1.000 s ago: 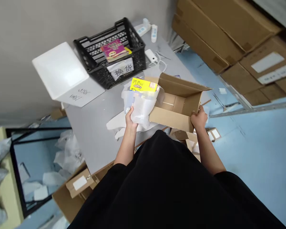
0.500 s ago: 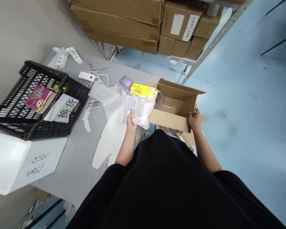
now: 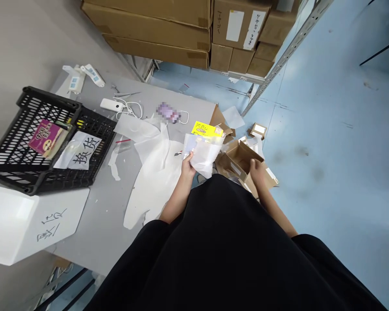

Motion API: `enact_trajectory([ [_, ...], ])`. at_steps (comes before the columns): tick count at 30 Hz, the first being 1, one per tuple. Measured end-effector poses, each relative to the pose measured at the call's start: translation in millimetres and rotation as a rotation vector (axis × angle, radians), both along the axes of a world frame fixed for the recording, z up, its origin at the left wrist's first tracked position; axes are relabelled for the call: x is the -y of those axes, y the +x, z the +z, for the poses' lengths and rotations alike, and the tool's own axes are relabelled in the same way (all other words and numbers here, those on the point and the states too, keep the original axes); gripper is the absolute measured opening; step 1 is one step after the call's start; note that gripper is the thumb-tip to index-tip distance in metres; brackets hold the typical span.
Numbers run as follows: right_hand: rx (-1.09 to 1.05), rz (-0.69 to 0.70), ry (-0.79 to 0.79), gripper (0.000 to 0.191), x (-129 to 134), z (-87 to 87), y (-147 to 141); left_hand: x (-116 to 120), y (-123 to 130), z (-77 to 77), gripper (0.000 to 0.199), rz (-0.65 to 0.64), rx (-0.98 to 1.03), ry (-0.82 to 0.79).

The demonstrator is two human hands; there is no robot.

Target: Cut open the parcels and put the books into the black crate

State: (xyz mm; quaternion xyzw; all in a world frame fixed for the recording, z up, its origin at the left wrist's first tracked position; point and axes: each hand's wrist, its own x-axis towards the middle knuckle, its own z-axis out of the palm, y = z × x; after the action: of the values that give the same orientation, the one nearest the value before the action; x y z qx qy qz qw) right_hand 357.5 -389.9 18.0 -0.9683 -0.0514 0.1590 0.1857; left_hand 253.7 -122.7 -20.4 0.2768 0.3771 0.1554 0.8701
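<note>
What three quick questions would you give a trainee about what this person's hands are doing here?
1. What does the person's left hand hold? A) a clear plastic bag B) a roll of tape C) a pair of scissors
2. True or false: the right hand is on the stacked cartons on the shelf.
3. Fill the gap: the pink packet lies in the ____.

Key: 1. A. 2. False: it is at the open cardboard box. 3. black plastic crate.
</note>
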Motion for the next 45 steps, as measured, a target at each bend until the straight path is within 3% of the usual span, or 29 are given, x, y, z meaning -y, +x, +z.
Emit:
enact_trajectory([
  [3, -0.376, -0.006, 0.583, 0.064, -66.6, -2.2, -11.9, 4.1, -4.0, -2.8, 0.041, -0.017, -0.051, 0.014],
  [5, -0.525, 0.021, 0.802, 0.065, -108.0, -3.6, -18.1, 6.8, -7.3, -3.5, 0.041, -0.018, -0.064, 0.001],
  [8, -0.545, -0.050, 0.993, 0.071, -147.4, -11.5, -20.1, 6.7, -17.2, -3.9, 0.042, 0.038, -0.022, -0.059],
  [13, -0.682, -0.061, 1.125, 0.067, -173.6, -32.0, -15.4, -5.8, -56.2, -3.9, 0.043, 0.085, 0.047, -0.147],
  [19, -0.908, 0.075, 0.982, 0.057, -216.2, -38.2, -34.7, -32.5, -133.6, -5.0, 0.049, 0.106, 0.025, -0.062],
  [23, -0.981, 0.345, 0.838, 0.056, -252.3, -41.4, -58.5, -45.8, -179.1, -15.7, 0.060, 0.114, -0.119, 0.054],
  [26, -0.989, 0.558, 0.674, 0.055, -277.6, -49.1, -78.3, -43.0, -197.8, -28.3, 0.056, 0.215, -0.253, 0.120],
  [31, -0.968, 0.781, 0.455, 0.052, -308.9, -70.2, -101.8, -24.6, -202.8, -49.5, 0.054, 0.521, -0.332, 0.072],
  [36, -0.861, 0.986, 0.231, 0.046, -328.0, -93.7, -96.9, -19.7, -198.1, -67.7, 0.055, 0.733, -0.427, 0.001],
  [41, -0.728, 1.148, 0.059, 0.050, -340.6, -117.0, -89.4, -28.7, -201.3, -79.3, 0.052, 0.757, -0.618, -0.005],
  [45, -0.677, 1.379, 0.055, 0.062, -336.0, -129.4, -99.1, -31.1, -202.9, -84.2, 0.052, 0.739, -0.773, 0.007],
])
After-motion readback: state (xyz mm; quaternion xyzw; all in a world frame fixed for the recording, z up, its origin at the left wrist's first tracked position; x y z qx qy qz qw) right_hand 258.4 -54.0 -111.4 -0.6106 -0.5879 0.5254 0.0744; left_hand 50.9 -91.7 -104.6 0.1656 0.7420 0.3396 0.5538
